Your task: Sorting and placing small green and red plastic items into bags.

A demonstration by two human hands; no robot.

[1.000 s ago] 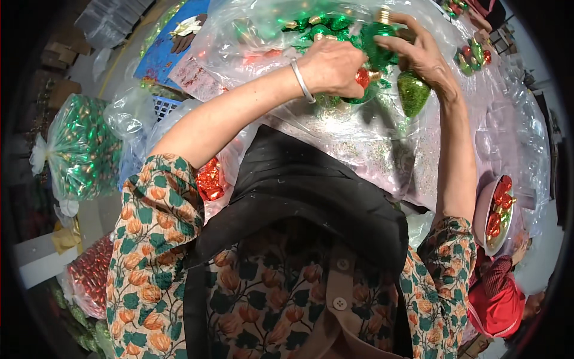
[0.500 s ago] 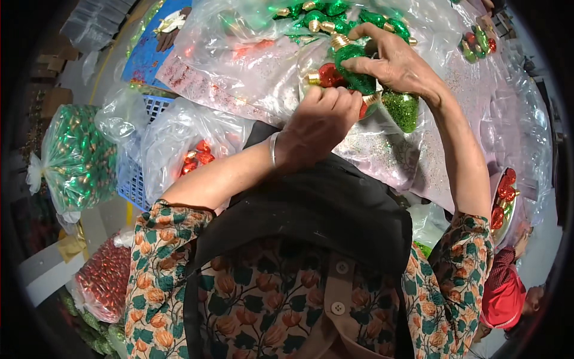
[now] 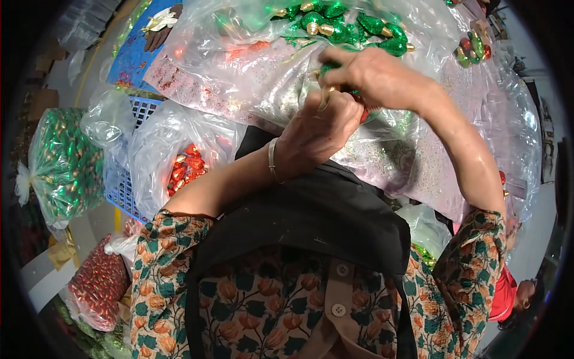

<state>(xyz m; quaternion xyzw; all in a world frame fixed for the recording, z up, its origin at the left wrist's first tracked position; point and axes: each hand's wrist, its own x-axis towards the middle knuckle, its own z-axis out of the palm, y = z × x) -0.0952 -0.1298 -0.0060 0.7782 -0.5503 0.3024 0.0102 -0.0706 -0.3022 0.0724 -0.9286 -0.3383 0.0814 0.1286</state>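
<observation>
- Green ornament (image 3: 335,70) pinched between both hands, above the glitter-strewn clear plastic sheet (image 3: 251,90).
- Left hand (image 3: 320,125) closed on its gold cap, probably seating it.
- Right hand (image 3: 373,75) clamps the body steady.
- Loose green ornaments (image 3: 335,18) piled just beyond.

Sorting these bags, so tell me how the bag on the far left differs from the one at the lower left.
The bag on the far left is full of green shiny ornaments; the bag at the lower left holds red ones. The green bag sits higher and looks bigger and rounder; the red bag lies lower and flatter. Both are clear plastic.
</observation>
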